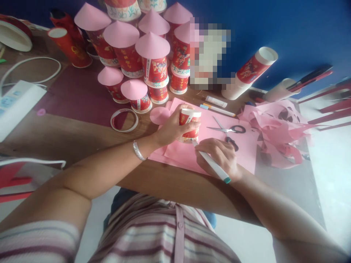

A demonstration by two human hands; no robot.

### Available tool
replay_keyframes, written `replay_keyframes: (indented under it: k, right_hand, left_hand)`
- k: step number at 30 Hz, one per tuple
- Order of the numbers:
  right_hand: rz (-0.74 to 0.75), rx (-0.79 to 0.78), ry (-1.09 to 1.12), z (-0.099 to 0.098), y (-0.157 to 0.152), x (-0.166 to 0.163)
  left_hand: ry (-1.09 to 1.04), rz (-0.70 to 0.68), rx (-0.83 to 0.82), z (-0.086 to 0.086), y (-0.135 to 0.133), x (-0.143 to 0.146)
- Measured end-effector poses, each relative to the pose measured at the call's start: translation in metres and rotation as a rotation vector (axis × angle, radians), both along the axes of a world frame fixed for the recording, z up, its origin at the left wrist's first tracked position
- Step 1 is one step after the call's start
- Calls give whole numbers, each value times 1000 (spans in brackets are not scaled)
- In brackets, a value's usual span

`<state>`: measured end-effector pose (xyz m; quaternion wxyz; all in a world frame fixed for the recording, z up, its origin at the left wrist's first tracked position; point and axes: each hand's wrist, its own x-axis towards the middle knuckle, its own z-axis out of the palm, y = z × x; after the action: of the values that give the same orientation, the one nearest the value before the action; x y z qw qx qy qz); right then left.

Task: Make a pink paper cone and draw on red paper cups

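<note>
My left hand (173, 126) is wrapped round a small red paper cup (189, 124) with a white rim, held above pink paper sheets (183, 159). In my right hand (219, 157) is a white marker (214, 166) with a green end, gripped like a pen. Its tip meets, or comes very near, the white band at the cup's lower edge. Scissors (226, 130) with dark handles lie spread on the pink paper just beyond my right hand. Left of the cup is a pink paper disc or cone (159, 115), partly hidden by my left hand.
Several red cups with pink cone tops (152, 47) stand stacked at the back. A tape roll (124, 120), a glue stick (216, 101) and another marker (219, 110) lie nearby. Pink paper scraps (276, 124) heap at right; a white power strip (20, 106) is at left.
</note>
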<state>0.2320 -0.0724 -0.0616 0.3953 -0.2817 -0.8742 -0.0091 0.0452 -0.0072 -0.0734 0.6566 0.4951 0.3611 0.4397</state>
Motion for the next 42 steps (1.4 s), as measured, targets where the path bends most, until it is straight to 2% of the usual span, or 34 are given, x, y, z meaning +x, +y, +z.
replay_keyframes:
  k: [21,26,32,42]
  right_hand:
    - [16,9,-5,-5,2,2]
    - [-9,19,-9,-4,4,2]
    - [-39,21,-1,-3,4,3]
    - [-55,28,-9,-1,5,3]
  left_hand:
    - [-32,-10,-25,1,0,2]
    - [-22,1,-2,0,0,1]
    - [-1,-9,-57,-2,-1,0]
    - [7,4,16,-7,2,-1]
